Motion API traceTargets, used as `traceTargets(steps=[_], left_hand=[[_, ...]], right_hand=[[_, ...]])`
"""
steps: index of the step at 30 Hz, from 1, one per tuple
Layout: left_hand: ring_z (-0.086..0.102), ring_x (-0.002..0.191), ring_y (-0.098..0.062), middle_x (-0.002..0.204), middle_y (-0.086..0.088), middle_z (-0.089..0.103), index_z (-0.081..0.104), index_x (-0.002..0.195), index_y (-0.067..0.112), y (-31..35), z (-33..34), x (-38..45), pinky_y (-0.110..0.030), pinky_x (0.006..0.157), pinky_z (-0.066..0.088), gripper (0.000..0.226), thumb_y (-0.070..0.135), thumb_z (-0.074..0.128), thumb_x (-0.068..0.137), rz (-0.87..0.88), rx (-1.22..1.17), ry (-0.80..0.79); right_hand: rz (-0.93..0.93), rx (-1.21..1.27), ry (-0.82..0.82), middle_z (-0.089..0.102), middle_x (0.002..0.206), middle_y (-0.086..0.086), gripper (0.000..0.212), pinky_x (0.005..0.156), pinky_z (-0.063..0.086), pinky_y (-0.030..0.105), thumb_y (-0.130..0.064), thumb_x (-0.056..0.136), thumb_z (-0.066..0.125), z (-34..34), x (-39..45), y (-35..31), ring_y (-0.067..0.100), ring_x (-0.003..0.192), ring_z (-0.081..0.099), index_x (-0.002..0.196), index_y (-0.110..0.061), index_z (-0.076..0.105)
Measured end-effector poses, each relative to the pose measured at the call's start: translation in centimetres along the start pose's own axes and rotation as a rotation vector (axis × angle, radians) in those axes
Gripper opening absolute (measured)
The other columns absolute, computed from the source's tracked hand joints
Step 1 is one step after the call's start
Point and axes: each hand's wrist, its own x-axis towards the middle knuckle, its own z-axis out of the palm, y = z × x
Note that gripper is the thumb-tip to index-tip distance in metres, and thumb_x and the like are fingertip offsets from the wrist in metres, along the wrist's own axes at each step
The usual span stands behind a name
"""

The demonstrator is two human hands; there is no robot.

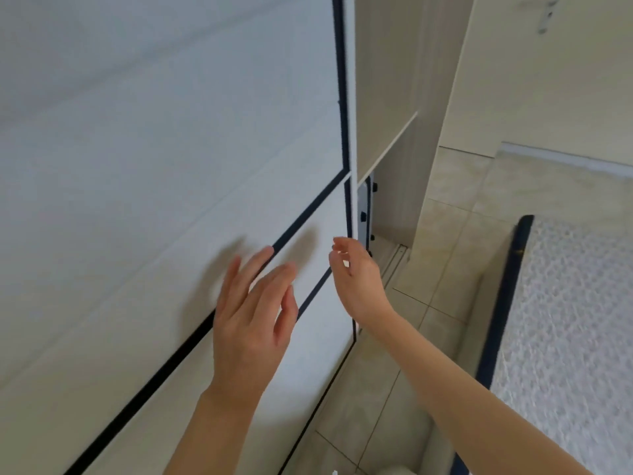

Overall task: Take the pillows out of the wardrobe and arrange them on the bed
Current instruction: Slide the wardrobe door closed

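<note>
A white sliding wardrobe door (171, 166) with thin dark trim fills the left of the view. My left hand (253, 317) hovers flat in front of its lower panel, fingers spread and holding nothing. My right hand (356, 279) is at the door's right edge with fingers curled towards it; contact with the edge cannot be told. To the right of the door edge, the open wardrobe interior (387, 97) shows a bare shelf. No pillows are visible. The bed (575, 320), with a white textured cover and dark trim, lies at the right.
Beige floor tiles (445, 255) run between the wardrobe and the bed. A sliding track (397, 258) lies on the floor at the wardrobe base. Cream walls stand behind, with a hook fitting (546, 15) at the top right.
</note>
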Motion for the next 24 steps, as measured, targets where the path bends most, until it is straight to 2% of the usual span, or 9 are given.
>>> traceTargets(steps=[3,5,9,16,21,24], left_hand=[[0.047,0.133,-0.033,0.125,-0.005,0.067,0.07,0.115,0.005,-0.4,-0.2,0.4,-0.057,0.114,0.025,0.023,0.007,0.058,0.095,0.001,0.216,-0.004],[0.04,0.138,-0.035,0.138,-0.005,0.057,0.066,0.123,0.009,-0.9,0.0,0.3,-0.056,0.117,0.014,0.028,0.011,0.057,0.096,-0.027,0.335,-0.047],[0.034,0.143,-0.029,0.149,-0.003,0.045,0.061,0.132,0.015,-2.3,0.5,-0.3,-0.049,0.118,0.008,0.034,0.02,0.055,0.098,-0.026,0.546,-0.094],[0.018,0.148,-0.027,0.157,0.005,0.031,0.035,0.15,0.024,-3.4,1.9,-0.8,-0.05,0.118,0.003,0.053,0.036,0.049,0.1,0.031,0.855,-0.153],[0.018,0.147,-0.028,0.158,0.006,0.03,0.031,0.152,0.027,-3.6,2.8,-0.4,-0.052,0.117,0.0,0.056,0.039,0.049,0.1,0.047,0.93,-0.172],[0.016,0.148,-0.028,0.159,0.006,0.026,0.026,0.153,0.027,-3.5,3.6,0.3,-0.053,0.117,-0.004,0.056,0.039,0.044,0.101,0.051,0.945,-0.212]], right_hand=[[0.011,0.106,-0.013,0.033,0.153,0.001,0.056,0.111,0.03,0.029,-0.041,0.101,0.035,1.3,1.5,-2.2,0.015,0.137,0.036,0.15,-0.016,0.024],[0.027,0.143,-0.043,0.015,0.161,0.002,0.064,0.108,0.017,0.022,-0.045,0.1,0.032,2.2,2.2,-3.3,0.016,0.145,0.02,0.153,-0.017,0.011],[0.044,0.211,-0.107,-0.004,0.163,0.002,0.074,0.103,0.008,0.018,-0.049,0.099,0.033,3.7,2.6,-4.2,0.013,0.148,0.003,0.154,-0.016,-0.004],[0.004,0.193,-0.111,-0.016,0.162,-0.001,0.078,0.106,-0.001,0.015,-0.049,0.098,0.033,5.1,2.9,-3.3,0.007,0.146,-0.011,0.152,-0.016,-0.013],[-0.005,0.194,-0.147,-0.023,0.16,-0.005,0.082,0.108,-0.003,0.02,-0.057,0.095,0.033,4.9,4.0,-2.4,-0.009,0.133,-0.018,0.151,-0.025,-0.019],[0.008,0.211,-0.157,-0.025,0.159,-0.007,0.082,0.111,-0.003,0.025,-0.059,0.095,0.032,4.4,4.9,-2.1,-0.004,0.138,-0.02,0.15,-0.029,-0.021]])
